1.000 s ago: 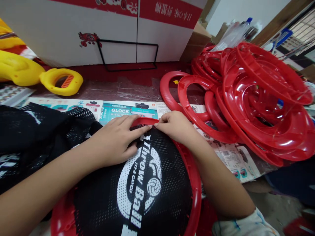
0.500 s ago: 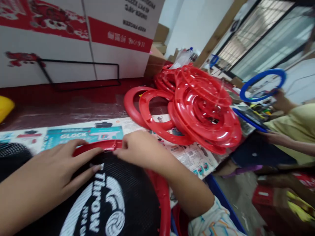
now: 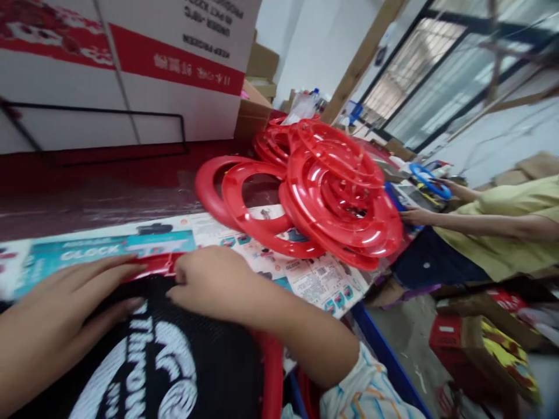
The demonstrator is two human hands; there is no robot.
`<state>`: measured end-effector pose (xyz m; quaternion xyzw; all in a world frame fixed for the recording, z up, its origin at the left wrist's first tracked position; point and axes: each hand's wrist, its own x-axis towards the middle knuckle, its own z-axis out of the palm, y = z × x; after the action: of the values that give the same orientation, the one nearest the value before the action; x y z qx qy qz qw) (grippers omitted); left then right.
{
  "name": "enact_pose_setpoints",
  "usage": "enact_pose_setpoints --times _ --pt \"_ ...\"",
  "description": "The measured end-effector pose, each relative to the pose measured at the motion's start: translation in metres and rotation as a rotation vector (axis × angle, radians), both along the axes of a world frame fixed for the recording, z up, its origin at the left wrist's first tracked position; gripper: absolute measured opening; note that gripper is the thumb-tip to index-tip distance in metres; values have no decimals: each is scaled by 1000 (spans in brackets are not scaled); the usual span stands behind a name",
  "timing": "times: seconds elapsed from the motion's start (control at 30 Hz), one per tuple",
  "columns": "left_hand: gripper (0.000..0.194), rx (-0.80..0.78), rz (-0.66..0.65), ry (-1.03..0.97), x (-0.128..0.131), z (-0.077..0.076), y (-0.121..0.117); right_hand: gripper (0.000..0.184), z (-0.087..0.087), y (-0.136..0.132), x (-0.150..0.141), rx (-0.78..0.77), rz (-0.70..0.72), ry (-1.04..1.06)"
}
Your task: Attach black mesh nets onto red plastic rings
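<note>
A black mesh net (image 3: 183,361) with white lettering lies stretched over a red plastic ring (image 3: 271,372) in front of me. My left hand (image 3: 56,314) rests flat on the net near the ring's far rim, fingers stretched out. My right hand (image 3: 209,285) is curled, its fingertips pinching the net's edge against the ring's far rim (image 3: 155,263).
A heap of red rings (image 3: 332,192) lies on the table to the right, on printed sheets (image 3: 314,279). White and red cartons (image 3: 131,70) stand behind. At the right, another person in a yellow shirt (image 3: 502,233) works with a blue ring (image 3: 430,181). Boxes sit on the floor.
My view has swung to the right and up, bringing the other person and windows into sight. Both hands stay at the ring's far rim; the other person has lowered the blue ring.
</note>
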<state>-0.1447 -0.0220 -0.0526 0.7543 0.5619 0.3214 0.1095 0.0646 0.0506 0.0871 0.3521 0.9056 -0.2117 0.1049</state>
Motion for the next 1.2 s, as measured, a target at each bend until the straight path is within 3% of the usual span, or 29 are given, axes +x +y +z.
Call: enact_pose_setpoints --times 0.1,0.2,0.37,0.5,1.2 --pt "41 -163 23 199 11 41 -8 13 -3 8 -1 -6 -123 95" --pt "44 -244 95 377 17 63 -6 14 -8 19 -3 -112 -198 160" --pt "43 -49 -13 292 18 56 -2 10 -10 29 -2 -240 -203 220" --pt "38 -70 -112 198 18 53 0 10 -11 33 -3 -241 -254 260" --pt "40 33 -122 202 17 52 0 17 -27 38 -13 -60 -303 355"
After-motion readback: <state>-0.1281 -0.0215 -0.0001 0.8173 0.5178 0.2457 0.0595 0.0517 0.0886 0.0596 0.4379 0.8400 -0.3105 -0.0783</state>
